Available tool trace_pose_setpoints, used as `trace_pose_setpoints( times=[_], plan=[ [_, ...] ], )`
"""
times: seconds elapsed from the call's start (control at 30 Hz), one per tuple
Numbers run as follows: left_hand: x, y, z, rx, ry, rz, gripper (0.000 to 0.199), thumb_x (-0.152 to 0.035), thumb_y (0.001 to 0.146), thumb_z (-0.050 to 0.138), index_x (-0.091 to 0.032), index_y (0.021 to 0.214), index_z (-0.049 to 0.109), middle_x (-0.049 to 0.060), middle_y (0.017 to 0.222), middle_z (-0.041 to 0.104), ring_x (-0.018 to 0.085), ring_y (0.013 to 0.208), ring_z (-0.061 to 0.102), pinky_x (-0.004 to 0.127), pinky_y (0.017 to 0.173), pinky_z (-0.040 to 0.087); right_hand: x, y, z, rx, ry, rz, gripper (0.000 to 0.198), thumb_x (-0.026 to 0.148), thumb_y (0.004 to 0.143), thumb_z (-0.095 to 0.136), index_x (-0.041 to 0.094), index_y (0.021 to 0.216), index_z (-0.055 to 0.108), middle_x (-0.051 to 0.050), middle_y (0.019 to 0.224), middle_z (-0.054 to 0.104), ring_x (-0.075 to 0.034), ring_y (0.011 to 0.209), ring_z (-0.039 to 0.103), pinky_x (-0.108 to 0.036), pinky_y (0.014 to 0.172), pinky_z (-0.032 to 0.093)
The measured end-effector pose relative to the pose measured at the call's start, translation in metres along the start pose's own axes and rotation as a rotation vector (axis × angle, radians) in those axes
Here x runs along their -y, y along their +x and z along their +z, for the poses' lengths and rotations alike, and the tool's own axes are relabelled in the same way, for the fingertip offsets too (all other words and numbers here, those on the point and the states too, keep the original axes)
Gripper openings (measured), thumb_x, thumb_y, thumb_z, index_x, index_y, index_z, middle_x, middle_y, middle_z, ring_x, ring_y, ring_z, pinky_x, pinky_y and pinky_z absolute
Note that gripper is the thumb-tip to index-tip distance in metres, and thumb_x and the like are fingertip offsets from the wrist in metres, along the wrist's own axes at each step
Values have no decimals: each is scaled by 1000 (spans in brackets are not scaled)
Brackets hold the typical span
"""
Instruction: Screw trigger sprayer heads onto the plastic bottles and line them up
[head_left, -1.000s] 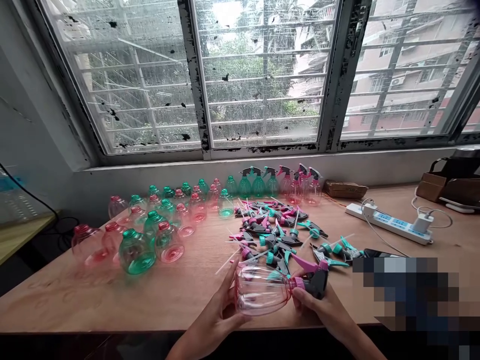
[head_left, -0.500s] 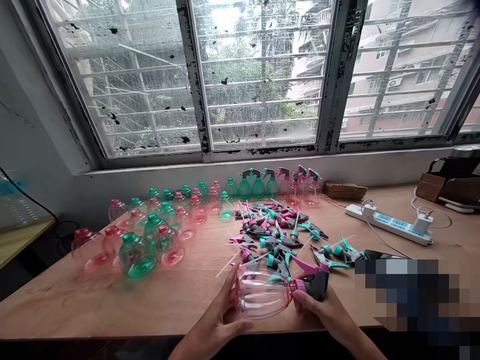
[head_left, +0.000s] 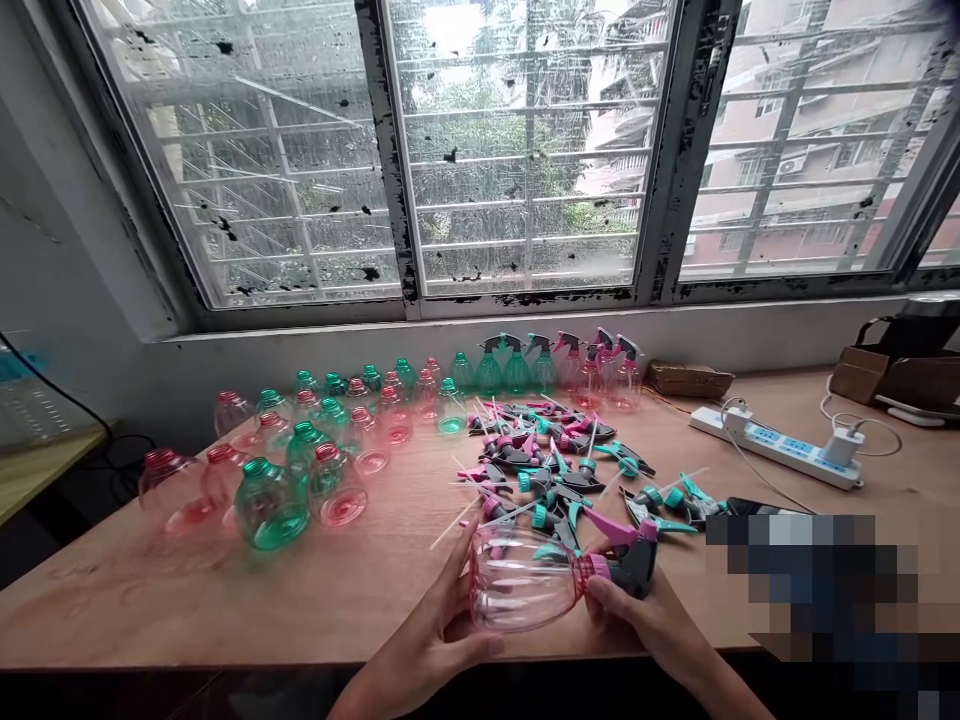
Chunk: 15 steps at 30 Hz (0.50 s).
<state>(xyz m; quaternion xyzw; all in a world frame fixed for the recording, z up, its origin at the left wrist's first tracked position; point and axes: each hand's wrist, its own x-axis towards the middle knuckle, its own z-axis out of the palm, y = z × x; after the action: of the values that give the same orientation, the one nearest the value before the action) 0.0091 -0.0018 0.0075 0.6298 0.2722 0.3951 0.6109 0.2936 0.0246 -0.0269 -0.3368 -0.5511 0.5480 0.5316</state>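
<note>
A clear pink spray bottle lies sideways in the air near the table's front edge, its base to the left. My left hand cups the base, the thumb below and the fingers behind it. At the neck, my right hand grips the pink collar of the black-and-pink trigger sprayer, which sits on the bottle's mouth. Whether the collar is fully tight cannot be seen. Just beyond the bottle lies a heap of loose trigger sprayers, pink-black and teal-black, with thin white tubes.
Uncapped pink and green bottles stand on the left of the wooden table. Several bottles with sprayers line the wall. A power strip, a brown packet and a cardboard box are to the right.
Both hands keep the same hold on the spray bottle, which has barely moved. The view has shifted slightly.
</note>
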Motion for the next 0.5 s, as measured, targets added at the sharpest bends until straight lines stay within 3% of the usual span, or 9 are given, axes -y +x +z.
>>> trace_pose_setpoints(
  times=[0.07, 0.17, 0.3, 0.4, 0.5],
  plan=[
    [-1, 1, 1, 6, -16, 7, 99, -26, 93, 79, -57, 160, 12, -4, 178, 12, 30, 157, 33, 44, 126, 32, 2, 0, 1, 4, 17, 6, 39, 54, 85, 83, 18, 93, 67, 0, 62, 71, -15, 53, 62, -25, 55, 48],
    [4, -1, -3, -7, -55, -17, 103, -38, 89, 82, -49, 163, 11, 5, 174, 29, 33, 147, 48, 47, 120, 39, 2, -1, 2, 12, 13, 8, 38, 53, 86, 83, 18, 92, 68, 0, 63, 71, -14, 54, 62, -25, 56, 48],
    [11, -4, -8, -31, -55, -57, 96, -51, 87, 80, -37, 165, 24, 12, 163, 47, 36, 146, 48, 50, 119, 38, 0, -1, 2, -4, -5, 7, 39, 53, 86, 82, 18, 94, 68, 1, 63, 71, -15, 53, 62, -26, 55, 48],
    [9, -3, -6, -13, -8, -63, 94, -39, 89, 82, -42, 163, 25, 8, 170, 36, 34, 151, 42, 49, 122, 36, -1, -1, 1, -34, 12, 25, 40, 54, 85, 83, 18, 94, 67, 0, 63, 72, -15, 52, 62, -26, 53, 48],
    [5, -2, -2, 0, 23, -15, 96, -30, 94, 78, -48, 163, 14, 4, 176, 22, 33, 157, 33, 47, 122, 37, 0, 0, 2, -25, 33, 30, 41, 55, 84, 84, 18, 92, 67, 0, 62, 72, -15, 51, 62, -26, 53, 49]
  ],
)
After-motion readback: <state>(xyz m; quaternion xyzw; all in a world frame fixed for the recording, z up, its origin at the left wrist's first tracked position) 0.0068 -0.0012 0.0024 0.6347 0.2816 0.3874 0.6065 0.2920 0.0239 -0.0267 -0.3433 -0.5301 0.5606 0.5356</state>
